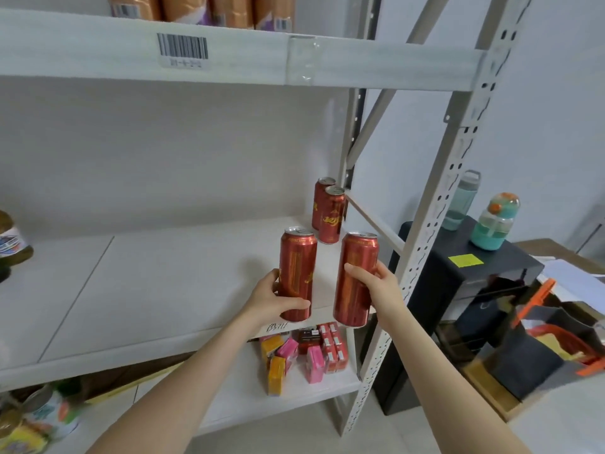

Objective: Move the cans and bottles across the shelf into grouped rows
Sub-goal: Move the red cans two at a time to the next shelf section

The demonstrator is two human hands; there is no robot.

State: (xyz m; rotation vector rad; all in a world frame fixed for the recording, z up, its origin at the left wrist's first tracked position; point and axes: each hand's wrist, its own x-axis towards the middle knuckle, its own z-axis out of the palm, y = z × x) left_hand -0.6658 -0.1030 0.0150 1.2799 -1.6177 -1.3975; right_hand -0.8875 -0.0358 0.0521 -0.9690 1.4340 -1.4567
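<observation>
Both hands' fingers wrap red cans: left hand (275, 298) one (297, 273), right hand (376, 283) another (355, 280).

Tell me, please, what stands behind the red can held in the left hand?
Behind the can in the left hand two more red cans stand upright at the shelf's back right corner, one partly hiding the other. Anything behind them is covered.

Barcode label (182, 47) on the upper shelf edge. Small coloured cartons (304, 353) on the lower shelf, near right. Right of the rack: black cabinet (458, 290) carrying a yellow sticky note (465, 260) and a teal bottle (494, 222).
</observation>
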